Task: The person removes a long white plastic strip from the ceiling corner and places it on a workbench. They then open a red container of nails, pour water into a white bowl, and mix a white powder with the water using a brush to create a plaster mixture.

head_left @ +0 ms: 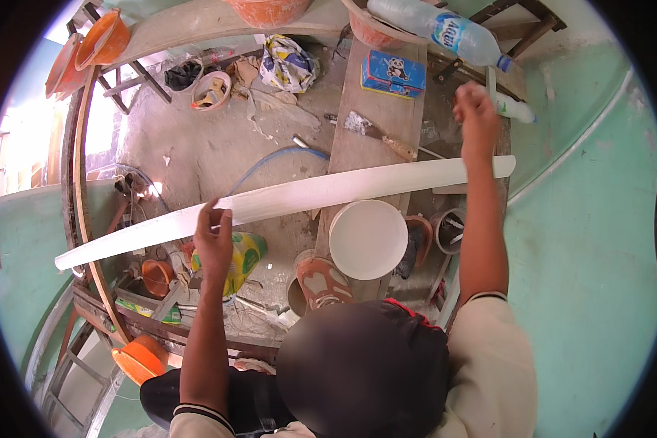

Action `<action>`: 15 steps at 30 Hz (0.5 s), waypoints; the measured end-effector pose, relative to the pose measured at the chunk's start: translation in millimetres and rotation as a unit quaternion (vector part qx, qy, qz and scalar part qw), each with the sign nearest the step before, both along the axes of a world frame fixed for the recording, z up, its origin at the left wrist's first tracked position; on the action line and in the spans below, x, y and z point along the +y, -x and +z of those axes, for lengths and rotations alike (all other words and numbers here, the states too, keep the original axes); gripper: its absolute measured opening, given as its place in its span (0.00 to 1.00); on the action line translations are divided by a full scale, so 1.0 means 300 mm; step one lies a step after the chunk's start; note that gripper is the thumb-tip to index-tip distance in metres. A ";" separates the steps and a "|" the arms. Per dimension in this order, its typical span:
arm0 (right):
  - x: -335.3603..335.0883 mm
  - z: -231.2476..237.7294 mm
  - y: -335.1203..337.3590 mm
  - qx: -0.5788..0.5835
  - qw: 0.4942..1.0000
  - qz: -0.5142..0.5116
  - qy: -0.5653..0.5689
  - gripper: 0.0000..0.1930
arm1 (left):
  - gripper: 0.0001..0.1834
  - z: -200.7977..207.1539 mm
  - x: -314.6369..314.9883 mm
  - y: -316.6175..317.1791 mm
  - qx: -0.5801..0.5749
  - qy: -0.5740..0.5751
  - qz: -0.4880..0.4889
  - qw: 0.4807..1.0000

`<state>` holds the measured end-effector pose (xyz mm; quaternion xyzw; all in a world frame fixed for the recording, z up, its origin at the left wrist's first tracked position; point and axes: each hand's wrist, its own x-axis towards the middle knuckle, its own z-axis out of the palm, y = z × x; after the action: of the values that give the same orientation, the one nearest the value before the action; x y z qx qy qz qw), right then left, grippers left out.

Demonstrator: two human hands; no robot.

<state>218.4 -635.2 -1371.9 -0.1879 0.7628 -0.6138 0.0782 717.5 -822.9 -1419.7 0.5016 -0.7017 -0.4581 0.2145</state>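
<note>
A long white strip (292, 201), wide in the middle and narrower toward its ends, stretches across the view in front of me. My left hand (214, 230) pinches its near edge left of the middle, thumb and fingers closed on it. My right hand (478, 120) is raised beyond the strip's right part, its fingers curled in; whatever they hold, if anything, is hidden. The right forearm crosses over the strip. Just this side of the strip is a round white tub or lid (369, 239). A scraper (379, 136) with a wooden handle and whitened blade lies on the plank beyond.
A wooden plank (394, 109) carries a blue box (393, 74). Near my right hand lie a large plastic bottle (445, 33) and a smaller white bottle (517, 109). Orange basins (102, 40) stand far left, another basin (140, 359) near left. A green wall (584, 219) bounds the right.
</note>
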 end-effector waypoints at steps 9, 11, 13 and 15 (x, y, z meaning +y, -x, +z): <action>0.065 -0.333 -0.313 0.326 0.868 0.182 -0.328 0.20 | 0.21 -0.052 0.312 0.205 -0.011 -0.235 -0.198 0.952; 0.045 -0.347 -0.285 0.322 0.842 0.201 -0.383 0.21 | 0.28 -0.009 0.343 0.277 -0.062 -0.232 -0.228 0.944; 0.028 -0.350 -0.274 0.312 0.833 0.208 -0.408 0.20 | 0.30 0.015 0.353 0.316 -0.093 -0.244 -0.254 0.931; 0.015 -0.346 -0.265 0.289 0.848 0.212 -0.390 0.20 | 0.32 -0.002 0.355 0.318 -0.094 -0.222 -0.272 0.932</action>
<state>298.0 -630.6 -1475.6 -0.4679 0.8692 -0.1519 0.0495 622.1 -716.5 -1420.3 0.3672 -0.7085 -0.5940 -0.1019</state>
